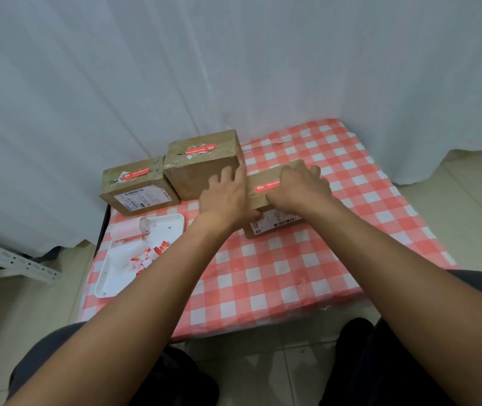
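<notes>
Three brown cardboard boxes with red stickers stand on a red-and-white checked table (263, 276). My hands are both at the right box (278, 224), which carries a red label on top and a shipping label on its front. My left hand (228, 197) lies with spread fingers against that box's left end, touching the middle box (201, 162) too. My right hand (298, 186) rests on the top, fingers curled over the far edge and thumb beside the red label. The left box (137, 189) stands untouched at the table's back left corner.
A white tray (108, 276) at the front left holds a roll of red labels (146, 227) and several torn red-and-white scraps. White curtains hang behind the table. A metal rack bar (14, 259) lies on the tiled floor to the left. My knees are below the table's front edge.
</notes>
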